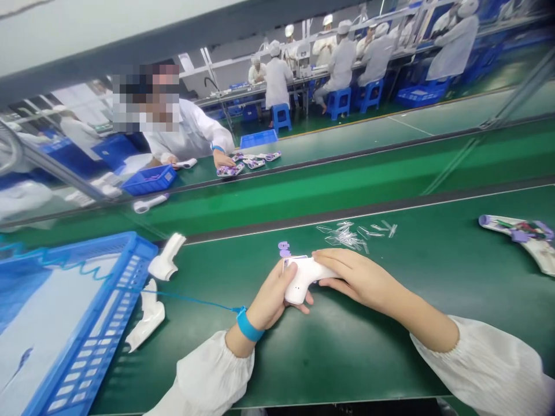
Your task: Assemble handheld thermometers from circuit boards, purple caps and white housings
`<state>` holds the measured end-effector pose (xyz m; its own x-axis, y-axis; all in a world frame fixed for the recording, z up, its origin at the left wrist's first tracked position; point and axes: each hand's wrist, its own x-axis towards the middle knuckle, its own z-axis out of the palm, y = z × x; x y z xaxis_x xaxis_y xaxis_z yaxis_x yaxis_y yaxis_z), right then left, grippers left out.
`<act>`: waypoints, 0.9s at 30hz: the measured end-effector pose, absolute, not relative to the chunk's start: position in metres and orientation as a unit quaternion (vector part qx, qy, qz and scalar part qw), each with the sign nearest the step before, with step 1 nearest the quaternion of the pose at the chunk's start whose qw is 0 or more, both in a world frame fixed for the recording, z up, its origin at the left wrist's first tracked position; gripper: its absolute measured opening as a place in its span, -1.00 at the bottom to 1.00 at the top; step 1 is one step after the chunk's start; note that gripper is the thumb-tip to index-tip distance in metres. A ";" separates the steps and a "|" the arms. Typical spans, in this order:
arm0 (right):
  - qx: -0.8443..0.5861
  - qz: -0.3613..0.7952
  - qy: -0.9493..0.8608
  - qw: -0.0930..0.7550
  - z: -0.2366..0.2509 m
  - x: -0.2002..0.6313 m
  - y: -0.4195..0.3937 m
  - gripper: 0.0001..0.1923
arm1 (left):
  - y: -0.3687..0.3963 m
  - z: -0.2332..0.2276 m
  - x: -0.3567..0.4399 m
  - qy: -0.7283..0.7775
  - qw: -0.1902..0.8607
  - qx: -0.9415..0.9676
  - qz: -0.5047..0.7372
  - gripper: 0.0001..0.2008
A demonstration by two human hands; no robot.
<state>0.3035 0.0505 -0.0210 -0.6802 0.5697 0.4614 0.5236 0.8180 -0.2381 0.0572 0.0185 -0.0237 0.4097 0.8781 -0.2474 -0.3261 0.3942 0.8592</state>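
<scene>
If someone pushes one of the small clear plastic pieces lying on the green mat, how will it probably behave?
The clear plastic pieces look thin and tiny, so each is probably very light and would slide easily on the smooth green mat. They lie in a loose heap, so a push would likely scatter several. Being transparent and slender, they may be hard to pinch.

Bare green mat point(329, 352) lies open near and right of the hands; left, a blue crate point(87, 323) and two white shells point(150, 315) block; far, clear slivers point(351, 236) lie scattered.
</scene>
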 end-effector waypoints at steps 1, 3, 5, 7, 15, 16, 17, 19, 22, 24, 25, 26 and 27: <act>-0.297 0.033 -0.917 0.266 -0.019 0.304 0.050 -0.56 | 0.018 -0.024 0.057 0.368 0.739 0.396 0.403 -0.28; -0.290 0.019 -0.919 0.265 -0.015 0.305 0.049 -0.58 | 0.016 -0.024 0.055 0.371 0.729 0.415 0.399 -0.28; -0.286 0.015 -0.920 0.269 -0.012 0.304 0.048 -0.60 | 0.015 -0.026 0.053 0.374 0.728 0.423 0.389 -0.26; -0.280 0.020 -0.920 0.273 -0.012 0.301 0.046 -0.61 | 0.012 -0.027 0.052 0.373 0.729 0.432 0.377 -0.23; -0.294 0.064 -0.920 0.253 -0.020 0.300 0.042 -0.48 | 0.001 -0.026 0.050 0.396 0.693 0.447 0.405 -0.38; -0.295 0.069 -0.920 0.250 -0.020 0.302 0.042 -0.47 | 0.001 -0.025 0.049 0.397 0.689 0.448 0.408 -0.39; -0.296 0.072 -0.919 0.249 -0.019 0.303 0.042 -0.47 | 0.000 -0.025 0.049 0.398 0.686 0.450 0.411 -0.40; -0.297 0.079 -0.919 0.246 -0.017 0.305 0.042 -0.47 | 0.000 -0.023 0.047 0.398 0.682 0.454 0.413 -0.43; -0.297 0.094 -0.918 0.246 -0.016 0.307 0.041 -0.45 | -0.002 -0.021 0.045 0.393 0.677 0.468 0.411 -0.45; -0.296 0.098 -0.918 0.247 -0.016 0.307 0.041 -0.44 | -0.002 -0.021 0.045 0.395 0.672 0.472 0.412 -0.44; -0.297 0.096 -0.917 0.248 -0.016 0.307 0.040 -0.43 | -0.003 -0.021 0.044 0.396 0.671 0.471 0.414 -0.43; -0.297 0.092 -0.917 0.250 -0.016 0.308 0.040 -0.42 | -0.003 -0.022 0.044 0.396 0.671 0.468 0.416 -0.42; -0.296 0.087 -0.917 0.252 -0.016 0.308 0.040 -0.41 | -0.003 -0.023 0.044 0.394 0.672 0.466 0.419 -0.41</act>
